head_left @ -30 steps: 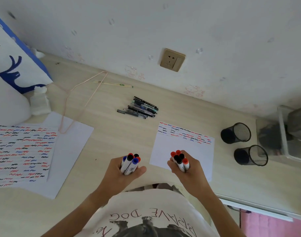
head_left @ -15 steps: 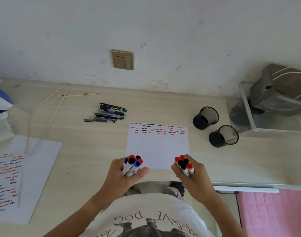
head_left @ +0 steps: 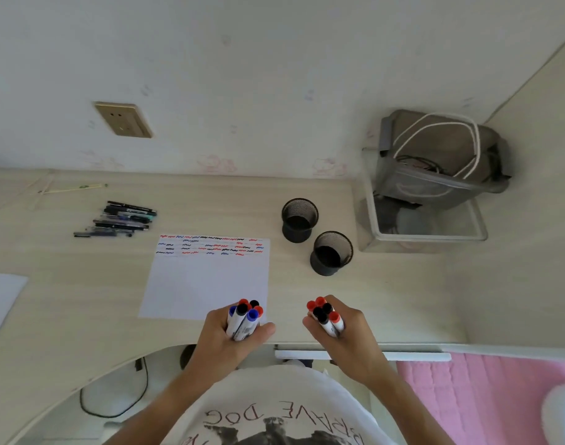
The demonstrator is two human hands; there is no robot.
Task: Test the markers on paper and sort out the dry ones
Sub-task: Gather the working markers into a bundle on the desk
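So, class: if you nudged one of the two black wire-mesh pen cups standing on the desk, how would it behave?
The nearer black wire-mesh pen cup looks empty and see-through, so probably light and apt to slide or tip. Tipped, its round wall would likely roll on the pale wooden desk.

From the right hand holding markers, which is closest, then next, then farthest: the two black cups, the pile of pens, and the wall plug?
Measured from the right hand:
1. Nearer black cup, just ahead, slightly right.
2. Farther black cup, behind the first, toward the wall.
3. Pile of pens, far left on the desk.
4. Wall plug, up on the wall, left.
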